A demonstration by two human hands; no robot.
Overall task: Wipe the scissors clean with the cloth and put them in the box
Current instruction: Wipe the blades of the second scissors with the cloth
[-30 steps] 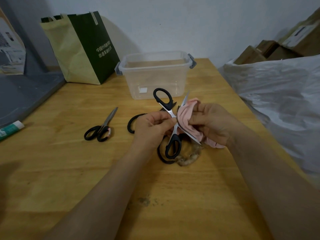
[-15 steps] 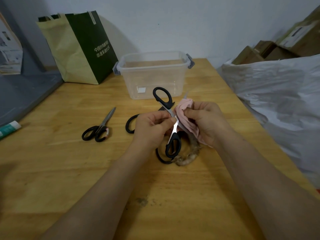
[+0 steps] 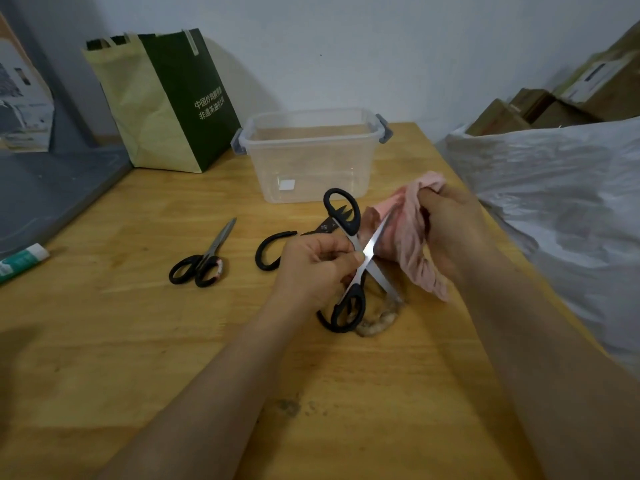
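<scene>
Above the table (image 3: 138,341) centre, in the head view, your left hand (image 3: 318,268) pinches the opened scissors (image 3: 374,244) near the pivot with thumb and curled fingers. Your right hand (image 3: 446,230) grips the pink cloth (image 3: 412,237) against one blade, its fingertips buried in the folds. The clear box (image 3: 311,161) stands beyond, apart. Another pair (image 3: 259,252) lies half hidden behind your left hand.

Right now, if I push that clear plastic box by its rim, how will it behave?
The clear plastic box looks empty and thin-walled, so it is probably light and would slide on the wooden table. Pushed high, it might tip; its walls may flex.
</scene>
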